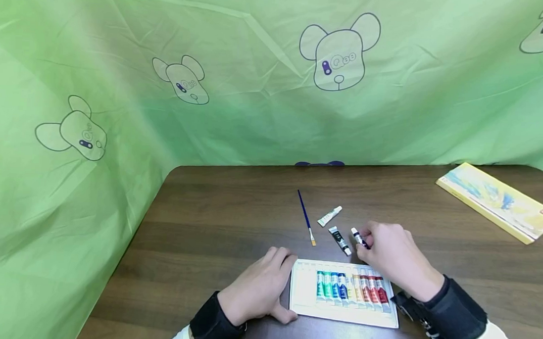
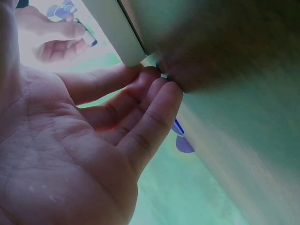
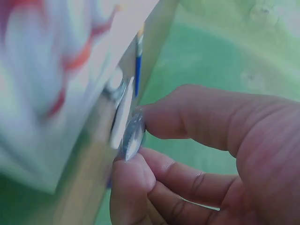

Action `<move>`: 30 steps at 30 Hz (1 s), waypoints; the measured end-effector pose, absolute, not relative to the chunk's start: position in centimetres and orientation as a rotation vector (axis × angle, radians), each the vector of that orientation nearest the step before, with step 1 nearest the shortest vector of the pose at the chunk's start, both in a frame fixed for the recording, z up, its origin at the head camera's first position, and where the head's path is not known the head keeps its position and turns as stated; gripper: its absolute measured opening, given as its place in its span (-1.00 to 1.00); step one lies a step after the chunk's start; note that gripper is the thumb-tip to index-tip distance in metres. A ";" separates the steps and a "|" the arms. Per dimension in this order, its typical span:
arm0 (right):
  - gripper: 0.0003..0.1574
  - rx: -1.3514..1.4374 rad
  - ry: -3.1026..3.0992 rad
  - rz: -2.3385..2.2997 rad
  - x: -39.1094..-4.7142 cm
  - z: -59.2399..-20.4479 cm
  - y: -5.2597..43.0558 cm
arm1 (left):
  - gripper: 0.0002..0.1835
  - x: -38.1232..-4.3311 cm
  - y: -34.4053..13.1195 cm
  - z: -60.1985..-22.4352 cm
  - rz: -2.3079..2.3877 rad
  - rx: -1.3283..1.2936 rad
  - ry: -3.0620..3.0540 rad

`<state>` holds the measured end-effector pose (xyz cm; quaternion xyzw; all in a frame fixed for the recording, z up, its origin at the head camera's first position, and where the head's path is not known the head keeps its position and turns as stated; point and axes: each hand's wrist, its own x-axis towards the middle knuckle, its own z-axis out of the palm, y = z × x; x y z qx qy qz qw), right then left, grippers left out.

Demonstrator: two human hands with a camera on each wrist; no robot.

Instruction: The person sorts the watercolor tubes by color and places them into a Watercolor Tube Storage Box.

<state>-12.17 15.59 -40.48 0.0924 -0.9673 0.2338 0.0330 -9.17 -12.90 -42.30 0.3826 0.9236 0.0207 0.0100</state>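
Right hand (image 1: 397, 252) partly hides tube (image 1: 357, 236).

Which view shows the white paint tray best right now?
The head view: it shows the white paint tray nearly whole, with the row of paint tubes inside; the right hand covers only its top right corner. The left wrist view catches just a strip of it; the right wrist view, a blurred, cropped part.

Two hands (image 1: 263, 286), one tray (image 1: 303, 292), nine paint tubes (image 1: 341, 286) inside, three tubes (image 1: 339, 241) outside, one brush (image 1: 304, 211), one box (image 1: 499, 202)!
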 end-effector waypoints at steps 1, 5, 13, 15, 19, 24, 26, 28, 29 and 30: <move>-0.77 0.292 -2.974 0.726 -11.8 -40.5 15.2 | 0.06 -9.2 -12.9 -42.3 0.069 1.192 2.883; -0.78 0.334 -2.978 0.775 -10.6 -40.7 13.8 | 0.07 -9.2 -12.8 -42.3 0.063 1.185 2.875; -0.79 0.376 -2.988 0.796 -8.9 -41.1 11.2 | 0.05 -9.2 -12.8 -42.3 0.085 1.183 2.869; -0.80 0.389 -2.967 0.766 -8.5 -41.3 10.7 | 0.04 -9.2 -12.8 -42.3 0.093 1.183 2.874; -0.77 0.448 -2.913 0.715 -7.8 -41.7 9.9 | 0.05 -9.2 -12.7 -42.3 0.081 1.179 2.873; -0.73 0.508 -2.840 0.690 -7.0 -42.3 8.8 | 0.02 -9.1 -12.8 -42.4 0.086 1.192 2.894; -0.71 0.504 -2.833 0.690 -6.8 -42.4 8.4 | 0.02 -9.1 -12.8 -42.4 0.083 1.194 2.898; -0.67 0.495 -2.826 0.682 -6.5 -42.5 8.0 | 0.03 -9.2 -12.8 -42.4 0.078 1.188 2.893; -0.66 0.491 -2.825 0.684 -6.4 -42.5 7.8 | 0.03 -9.2 -12.8 -42.3 0.077 1.185 2.888; -0.65 0.490 -2.826 0.688 -6.3 -42.6 7.7 | 0.03 -9.2 -12.8 -42.3 0.077 1.182 2.885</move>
